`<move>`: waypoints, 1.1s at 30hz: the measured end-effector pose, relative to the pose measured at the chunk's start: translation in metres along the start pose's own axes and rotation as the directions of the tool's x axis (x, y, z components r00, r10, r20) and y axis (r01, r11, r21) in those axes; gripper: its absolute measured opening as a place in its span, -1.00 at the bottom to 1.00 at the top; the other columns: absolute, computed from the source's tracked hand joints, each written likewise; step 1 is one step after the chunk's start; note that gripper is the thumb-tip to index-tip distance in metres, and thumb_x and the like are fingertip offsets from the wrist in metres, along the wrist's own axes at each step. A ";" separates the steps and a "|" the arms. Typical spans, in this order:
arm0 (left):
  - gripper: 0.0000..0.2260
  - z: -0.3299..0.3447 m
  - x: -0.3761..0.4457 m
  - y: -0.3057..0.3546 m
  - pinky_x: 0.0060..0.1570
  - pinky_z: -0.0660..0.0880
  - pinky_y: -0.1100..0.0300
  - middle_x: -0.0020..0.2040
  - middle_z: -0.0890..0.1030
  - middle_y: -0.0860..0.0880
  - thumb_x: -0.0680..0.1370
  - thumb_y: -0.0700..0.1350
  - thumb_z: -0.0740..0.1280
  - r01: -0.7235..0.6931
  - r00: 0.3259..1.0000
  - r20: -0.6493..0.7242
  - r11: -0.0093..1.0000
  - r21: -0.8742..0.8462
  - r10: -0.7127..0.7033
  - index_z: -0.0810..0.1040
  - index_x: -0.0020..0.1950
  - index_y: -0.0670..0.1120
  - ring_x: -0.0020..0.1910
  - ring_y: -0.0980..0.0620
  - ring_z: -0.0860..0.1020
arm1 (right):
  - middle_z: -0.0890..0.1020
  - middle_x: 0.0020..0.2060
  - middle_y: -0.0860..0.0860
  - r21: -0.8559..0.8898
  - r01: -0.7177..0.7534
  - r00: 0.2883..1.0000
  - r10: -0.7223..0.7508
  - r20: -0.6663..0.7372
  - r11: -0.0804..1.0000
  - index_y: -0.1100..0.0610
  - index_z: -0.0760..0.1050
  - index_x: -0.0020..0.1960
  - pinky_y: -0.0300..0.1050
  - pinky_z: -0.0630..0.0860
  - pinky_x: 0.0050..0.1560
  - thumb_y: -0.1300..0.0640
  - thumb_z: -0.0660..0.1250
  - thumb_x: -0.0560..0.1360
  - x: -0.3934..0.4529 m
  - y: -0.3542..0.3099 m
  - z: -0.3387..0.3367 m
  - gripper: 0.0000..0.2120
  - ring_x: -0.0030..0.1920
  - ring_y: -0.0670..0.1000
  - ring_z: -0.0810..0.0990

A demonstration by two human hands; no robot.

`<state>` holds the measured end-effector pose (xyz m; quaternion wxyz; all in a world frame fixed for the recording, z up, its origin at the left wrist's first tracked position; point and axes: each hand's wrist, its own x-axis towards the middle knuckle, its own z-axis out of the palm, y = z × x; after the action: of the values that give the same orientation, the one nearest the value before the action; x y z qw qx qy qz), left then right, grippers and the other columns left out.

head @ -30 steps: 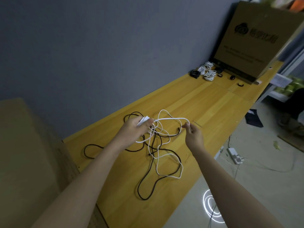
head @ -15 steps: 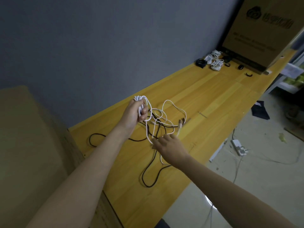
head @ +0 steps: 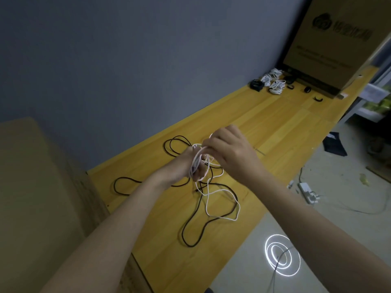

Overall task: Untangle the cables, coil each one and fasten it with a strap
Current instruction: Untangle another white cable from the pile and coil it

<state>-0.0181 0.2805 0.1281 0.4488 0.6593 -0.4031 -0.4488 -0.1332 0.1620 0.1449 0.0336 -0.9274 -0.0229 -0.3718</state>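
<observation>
Right hand [head: 231, 153] now raised from low over to left hand [head: 186, 163], laying thin white cable [head: 222, 216] onto coil gripped there. Remaining slack trails below grip, across thin black cable [head: 190, 229].

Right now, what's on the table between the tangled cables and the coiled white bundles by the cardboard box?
Head view: bare yellow tabletop between the tangle and the coiled white bundles.
</observation>
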 end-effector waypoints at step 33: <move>-0.50 -0.005 0.004 -0.008 -0.55 0.21 0.31 -0.55 0.26 0.10 0.66 0.19 -0.07 0.035 0.943 -0.329 0.998 -0.057 -0.051 0.36 -0.32 -0.07 -0.57 0.11 0.24 | 0.50 -0.35 0.13 0.685 -0.727 0.486 0.739 0.467 0.045 0.18 0.51 -0.14 -0.12 0.37 -0.29 -0.07 0.10 0.64 -0.010 -0.042 0.054 -0.61 -0.33 0.05 0.44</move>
<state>-0.0112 0.2802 0.1205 0.5164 0.7224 -0.2964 -0.3516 -0.1057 0.2082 0.1011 0.6484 -0.6638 0.2793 -0.2467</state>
